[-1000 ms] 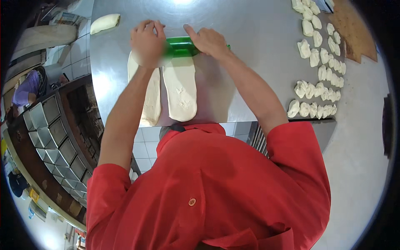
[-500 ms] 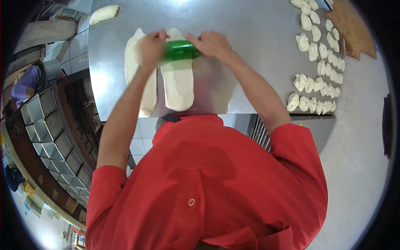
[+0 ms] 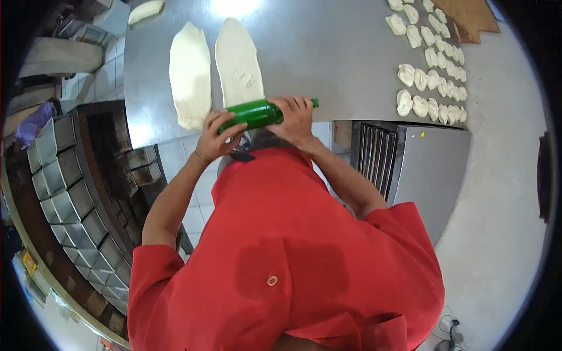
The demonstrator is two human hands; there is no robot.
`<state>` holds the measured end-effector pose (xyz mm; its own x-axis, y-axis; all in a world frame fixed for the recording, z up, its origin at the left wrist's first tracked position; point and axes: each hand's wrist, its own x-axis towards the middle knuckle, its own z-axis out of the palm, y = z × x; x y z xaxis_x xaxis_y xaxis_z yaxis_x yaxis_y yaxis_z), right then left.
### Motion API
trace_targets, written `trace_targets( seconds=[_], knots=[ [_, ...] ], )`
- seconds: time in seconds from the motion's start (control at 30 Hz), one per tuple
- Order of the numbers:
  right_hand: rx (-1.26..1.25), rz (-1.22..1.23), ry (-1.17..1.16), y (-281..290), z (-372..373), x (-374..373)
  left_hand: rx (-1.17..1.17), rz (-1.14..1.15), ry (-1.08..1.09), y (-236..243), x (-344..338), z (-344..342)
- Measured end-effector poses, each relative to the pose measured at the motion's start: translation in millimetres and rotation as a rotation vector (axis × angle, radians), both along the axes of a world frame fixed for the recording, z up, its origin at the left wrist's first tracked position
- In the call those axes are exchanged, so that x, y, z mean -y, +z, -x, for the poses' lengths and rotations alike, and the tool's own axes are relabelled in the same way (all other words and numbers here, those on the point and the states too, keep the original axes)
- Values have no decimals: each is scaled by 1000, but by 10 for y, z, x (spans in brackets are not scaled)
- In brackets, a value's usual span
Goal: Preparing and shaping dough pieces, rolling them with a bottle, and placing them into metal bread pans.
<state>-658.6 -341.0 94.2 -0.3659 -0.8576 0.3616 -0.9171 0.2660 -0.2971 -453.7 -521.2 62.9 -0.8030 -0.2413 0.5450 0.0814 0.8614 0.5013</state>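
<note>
A green glass bottle (image 3: pixel 255 115) lies across the near end of a long flat dough strip (image 3: pixel 236 58) by the metal table's front edge. My left hand (image 3: pixel 216 138) is closed on the bottle's left end. My right hand (image 3: pixel 295 121) wraps its right part, with the neck sticking out beyond the fingers. Bottle and hands hide the near end of the strip, so I cannot tell whether they touch it. Small rough bumps mark the strip's middle. Another flat dough strip (image 3: pixel 190 79) lies alongside, to the left.
Several rows of small dough pieces (image 3: pixel 434 79) line the right side of the table (image 3: pixel 328 58). A thicker dough roll (image 3: pixel 146 11) lies at the far left corner. Metal tins (image 3: pixel 69 169) stand at the left, near a person in purple (image 3: pixel 36 124). A tray rack (image 3: pixel 374 155) is below right.
Both hands have brought the bottle toward me, from the middle of the right strip to its near end. The strip's far part is now uncovered. The whole view has shifted.
</note>
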Motion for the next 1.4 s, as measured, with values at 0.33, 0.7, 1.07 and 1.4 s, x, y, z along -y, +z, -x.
trace_targets(
  seconds=[0.33, 0.7, 1.07, 1.4],
  knots=[
    [-102, 392, 134, 1132, 923, 396, 657, -583, 151, 1074, 128, 946],
    [10, 187, -971, -602, 4364, -219, 481, -1016, 721, 971, 204, 1188],
    [984, 335, -840, -185, 5568, -181, 350, -1265, 871, 1007, -128, 1215],
    [2630, 1188, -5, -285, 2480, -653, 276, -1300, 699, 956, -180, 1035]
  ],
)
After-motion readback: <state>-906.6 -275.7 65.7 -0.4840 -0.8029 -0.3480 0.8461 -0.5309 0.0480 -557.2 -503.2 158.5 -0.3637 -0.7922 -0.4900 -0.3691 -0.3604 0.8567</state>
